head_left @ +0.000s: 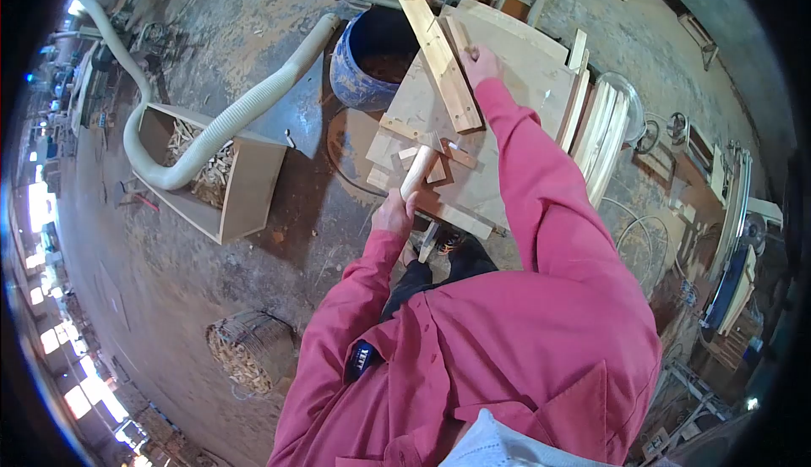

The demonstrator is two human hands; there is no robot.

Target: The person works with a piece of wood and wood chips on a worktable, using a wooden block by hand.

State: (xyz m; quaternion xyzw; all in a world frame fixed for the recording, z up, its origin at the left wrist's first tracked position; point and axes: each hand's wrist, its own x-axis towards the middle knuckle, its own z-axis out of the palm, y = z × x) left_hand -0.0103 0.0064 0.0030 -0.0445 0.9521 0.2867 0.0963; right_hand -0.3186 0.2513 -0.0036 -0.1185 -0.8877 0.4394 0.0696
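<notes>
My left hand [394, 213] is closed around the near end of a short, pale wooden piece [419, 169], slanted over the front part of the worktable. Small reddish-brown wood blocks [457, 155] lie just beyond it. Farther off, my right hand [481, 65] reaches across the board top [517, 74], its fingers closed on the near end of a short wooden strip [457, 32]. Beside that strip lies a longer wooden board [441, 63] with small holes or knots, running diagonally. The fingertips of both hands are partly hidden.
A blue drum [342, 74] stands at the table's far left. The grey-white hose [262, 91] crosses over a wooden box [253, 188] of offcuts. A wire basket [251, 351] of wood scraps sits on the floor at lower left. Long pale strips [601, 137] lean at the table's right.
</notes>
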